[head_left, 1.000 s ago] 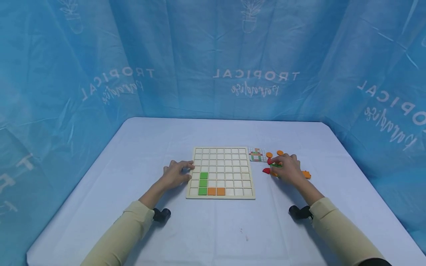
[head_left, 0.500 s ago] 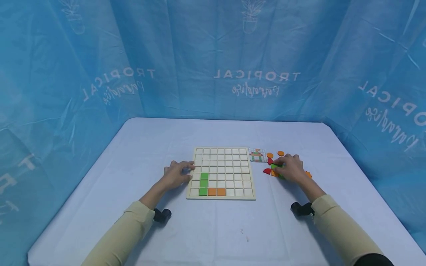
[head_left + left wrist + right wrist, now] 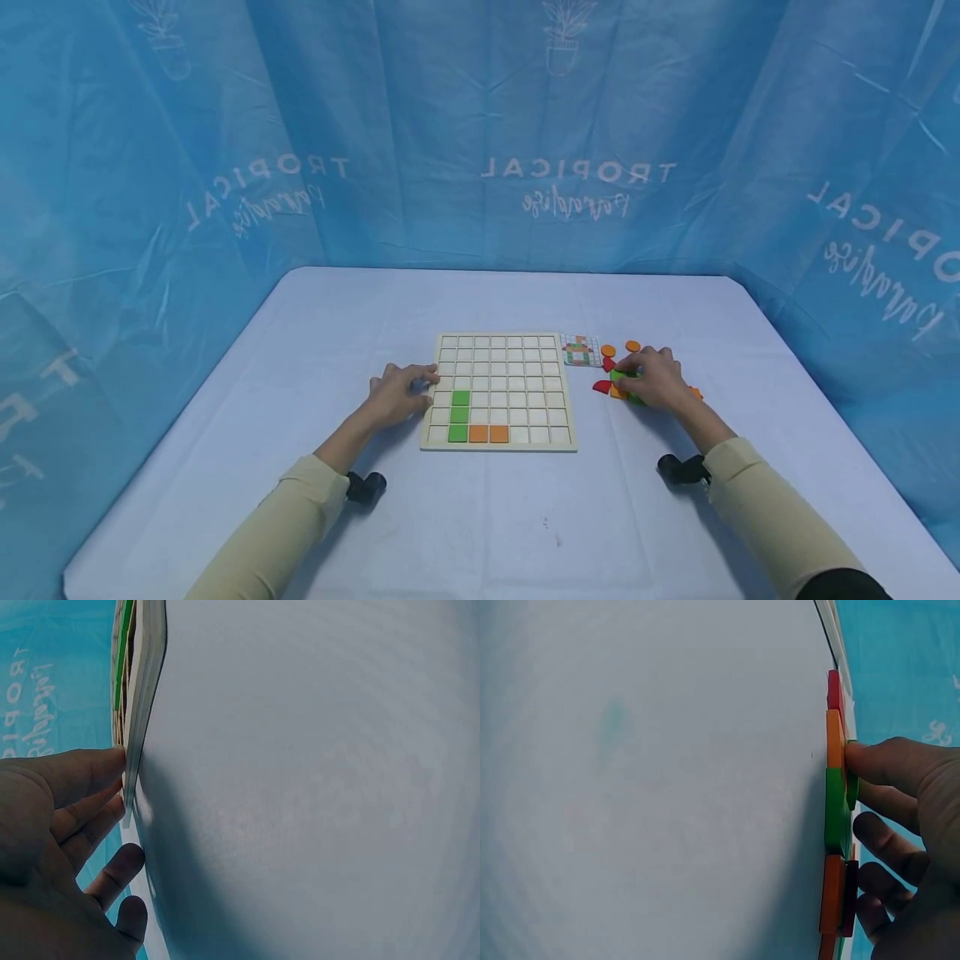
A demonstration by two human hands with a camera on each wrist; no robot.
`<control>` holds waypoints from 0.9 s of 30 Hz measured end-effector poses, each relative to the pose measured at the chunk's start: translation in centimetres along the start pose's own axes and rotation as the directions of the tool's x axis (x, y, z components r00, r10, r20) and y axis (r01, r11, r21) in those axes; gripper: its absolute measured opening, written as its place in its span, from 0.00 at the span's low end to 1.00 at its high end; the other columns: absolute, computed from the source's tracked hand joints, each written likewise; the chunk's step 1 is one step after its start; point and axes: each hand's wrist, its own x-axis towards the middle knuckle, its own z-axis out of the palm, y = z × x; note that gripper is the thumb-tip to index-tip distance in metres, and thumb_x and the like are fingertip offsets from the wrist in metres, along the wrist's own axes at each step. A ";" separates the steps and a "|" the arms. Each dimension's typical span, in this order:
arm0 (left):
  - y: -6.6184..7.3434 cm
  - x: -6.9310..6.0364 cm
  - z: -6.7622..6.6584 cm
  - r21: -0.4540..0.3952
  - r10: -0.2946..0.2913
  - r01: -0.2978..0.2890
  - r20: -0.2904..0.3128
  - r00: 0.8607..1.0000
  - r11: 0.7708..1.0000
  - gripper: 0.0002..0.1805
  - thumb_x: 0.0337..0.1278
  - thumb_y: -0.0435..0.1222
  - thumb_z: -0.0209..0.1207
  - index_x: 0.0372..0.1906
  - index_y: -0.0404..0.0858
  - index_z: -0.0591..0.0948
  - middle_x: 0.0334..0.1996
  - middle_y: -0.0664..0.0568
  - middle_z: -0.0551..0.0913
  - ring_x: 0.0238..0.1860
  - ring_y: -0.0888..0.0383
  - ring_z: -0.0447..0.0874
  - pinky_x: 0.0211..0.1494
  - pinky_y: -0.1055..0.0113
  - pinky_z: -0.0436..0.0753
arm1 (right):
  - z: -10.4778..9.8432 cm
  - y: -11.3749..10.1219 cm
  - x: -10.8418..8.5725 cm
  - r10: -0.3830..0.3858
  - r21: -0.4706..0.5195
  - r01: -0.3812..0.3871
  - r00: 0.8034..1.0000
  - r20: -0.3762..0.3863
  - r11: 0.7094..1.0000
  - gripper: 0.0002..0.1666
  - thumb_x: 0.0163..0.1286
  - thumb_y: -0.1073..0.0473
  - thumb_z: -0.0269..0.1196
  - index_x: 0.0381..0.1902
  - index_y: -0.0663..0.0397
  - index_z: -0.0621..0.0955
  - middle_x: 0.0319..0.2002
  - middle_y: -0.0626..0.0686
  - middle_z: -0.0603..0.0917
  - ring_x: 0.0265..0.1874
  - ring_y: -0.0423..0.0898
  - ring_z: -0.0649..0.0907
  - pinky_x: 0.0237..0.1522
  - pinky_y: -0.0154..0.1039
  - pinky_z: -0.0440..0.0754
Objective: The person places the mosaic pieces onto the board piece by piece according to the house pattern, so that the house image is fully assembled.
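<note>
A cream grid board (image 3: 496, 447) lies flat, with three green squares (image 3: 459, 415) in a column and two orange squares (image 3: 478, 433) beside the lowest. My left hand (image 3: 395, 395) touches the board's left edge with spread fingers; in the left wrist view the thumb of that hand (image 3: 45, 814) rests at the board's side (image 3: 141, 697). Among loose pieces, my right hand (image 3: 656, 381) pinches a green piece (image 3: 853, 787) between thumb and index finger, just above other pieces. Fingers partly hide the pile.
A small pattern card (image 3: 580, 351) lies against the board's right side. Near it are orange rounds (image 3: 633, 346), red pieces (image 3: 602, 387) and, partly behind the right hand, more orange. A white cloth (image 3: 517, 517) covers the table; blue sheeting (image 3: 420, 217) hangs around it.
My right hand has shifted slightly right over the pieces, and a green piece now shows at its fingertips. The left hand stays at the board.
</note>
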 end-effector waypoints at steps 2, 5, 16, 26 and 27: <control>0.0 0.0 0.0 0.000 0.002 -0.002 -0.001 1.000 1.000 0.19 0.54 0.34 0.65 0.53 0.40 0.82 0.64 0.52 0.73 0.51 0.51 0.66 0.51 0.50 0.57 | 0.0 0.0 0.0 -0.008 0.003 0.008 1.000 -0.007 1.000 0.19 0.58 0.57 0.69 0.46 0.62 0.84 0.44 0.61 0.78 0.49 0.61 0.66 0.48 0.56 0.64; 0.0 -0.1 0.0 -0.002 0.007 -0.007 0.000 1.000 1.000 0.19 0.54 0.34 0.65 0.53 0.40 0.82 0.65 0.53 0.73 0.51 0.51 0.65 0.51 0.49 0.57 | 0.0 0.0 -0.1 -0.019 0.013 0.020 1.000 -0.021 1.000 0.19 0.59 0.57 0.69 0.46 0.61 0.84 0.43 0.59 0.79 0.48 0.59 0.66 0.47 0.55 0.64; 0.1 0.0 0.0 0.007 -0.001 0.001 -0.006 1.000 1.000 0.19 0.54 0.34 0.65 0.53 0.40 0.82 0.64 0.53 0.73 0.51 0.51 0.65 0.51 0.50 0.57 | 1.0 -3.2 -1.7 -0.140 0.109 0.147 0.988 -0.071 0.983 0.15 0.57 0.60 0.70 0.42 0.58 0.86 0.39 0.53 0.83 0.44 0.55 0.68 0.41 0.49 0.63; 0.0 0.0 0.0 0.010 0.005 -0.005 -0.006 1.000 1.000 0.19 0.54 0.34 0.65 0.53 0.40 0.82 0.65 0.53 0.73 0.49 0.52 0.66 0.51 0.49 0.57 | 3.5 -7.1 -3.7 -0.321 0.195 0.337 0.941 -0.107 0.921 0.13 0.54 0.63 0.72 0.39 0.56 0.87 0.36 0.48 0.84 0.41 0.49 0.73 0.43 0.47 0.67; 0.0 0.0 0.0 0.009 0.005 -0.005 -0.006 1.000 1.000 0.19 0.54 0.34 0.65 0.53 0.40 0.82 0.65 0.53 0.73 0.50 0.52 0.66 0.51 0.49 0.57 | 3.7 -7.5 -3.9 -0.322 0.205 0.336 0.942 -0.099 0.919 0.12 0.54 0.62 0.71 0.39 0.55 0.87 0.36 0.47 0.84 0.42 0.49 0.73 0.44 0.47 0.67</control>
